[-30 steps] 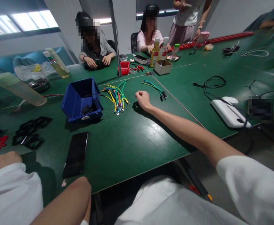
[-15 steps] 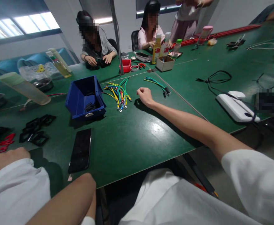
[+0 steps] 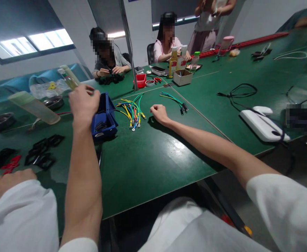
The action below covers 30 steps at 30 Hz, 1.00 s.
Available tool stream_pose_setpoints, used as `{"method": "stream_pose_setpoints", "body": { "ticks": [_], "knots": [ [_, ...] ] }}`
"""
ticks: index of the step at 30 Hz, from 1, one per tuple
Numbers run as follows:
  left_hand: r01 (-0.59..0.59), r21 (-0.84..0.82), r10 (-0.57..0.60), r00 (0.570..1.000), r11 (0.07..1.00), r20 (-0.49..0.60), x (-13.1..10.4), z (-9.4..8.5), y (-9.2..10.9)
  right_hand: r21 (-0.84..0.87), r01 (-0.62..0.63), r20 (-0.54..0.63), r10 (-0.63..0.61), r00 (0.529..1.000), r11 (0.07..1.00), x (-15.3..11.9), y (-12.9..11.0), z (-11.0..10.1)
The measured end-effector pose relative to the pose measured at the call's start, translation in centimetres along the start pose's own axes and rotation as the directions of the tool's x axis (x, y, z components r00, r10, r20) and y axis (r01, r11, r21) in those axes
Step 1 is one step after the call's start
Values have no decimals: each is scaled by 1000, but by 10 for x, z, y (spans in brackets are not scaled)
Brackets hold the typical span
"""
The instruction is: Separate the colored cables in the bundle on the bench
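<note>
Left hand (image 3: 83,102) raised at centre-left of frame, just above the blue parts bin (image 3: 105,117); fingers curled toward the bin's far rim, but I cannot tell whether they grip anything. Right hand (image 3: 159,113) rests on the green table (image 3: 148,161) as a closed fist, nothing visible in it, beside the bundle of coloured lug wires (image 3: 131,111) (small black parts lie inside the bin). Judged step: reaching into the bin; next move calls for lowering the fingers inside.

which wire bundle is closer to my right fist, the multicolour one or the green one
The multicolour wire bundle: it lies just left of your right hand. The green wire bundle lies farther up the table.
</note>
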<state>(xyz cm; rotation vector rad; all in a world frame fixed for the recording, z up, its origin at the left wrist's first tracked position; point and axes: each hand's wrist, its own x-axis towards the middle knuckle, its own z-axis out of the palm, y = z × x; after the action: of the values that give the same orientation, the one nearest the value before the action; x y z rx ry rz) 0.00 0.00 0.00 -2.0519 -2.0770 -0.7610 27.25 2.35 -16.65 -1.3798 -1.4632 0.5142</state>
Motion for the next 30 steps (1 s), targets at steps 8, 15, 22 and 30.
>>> {"method": "stream_pose_setpoints", "body": {
  "ticks": [8, 15, 22, 30],
  "knots": [
    [70, 110, -108, 910, 992, 399, 14, 54, -31, -10, 25, 23, -25, 999, 1000, 4, 6, 5],
    [6, 224, -129, 833, 975, 538, 15, 76, -62, -28, -11, 44, 12, 999, 1000, 3, 1, 4],
    [-33, 282, -154, 775, 959, 613, 4, 100, -65, -54, -2, 55, 5, 998, 999, 2, -2, 3],
    [-21, 169, -73, 841, 985, 536, -3, 108, -64, -79, 13, 48, -10, 999, 997, 3, 0, 5]
  ]
}}
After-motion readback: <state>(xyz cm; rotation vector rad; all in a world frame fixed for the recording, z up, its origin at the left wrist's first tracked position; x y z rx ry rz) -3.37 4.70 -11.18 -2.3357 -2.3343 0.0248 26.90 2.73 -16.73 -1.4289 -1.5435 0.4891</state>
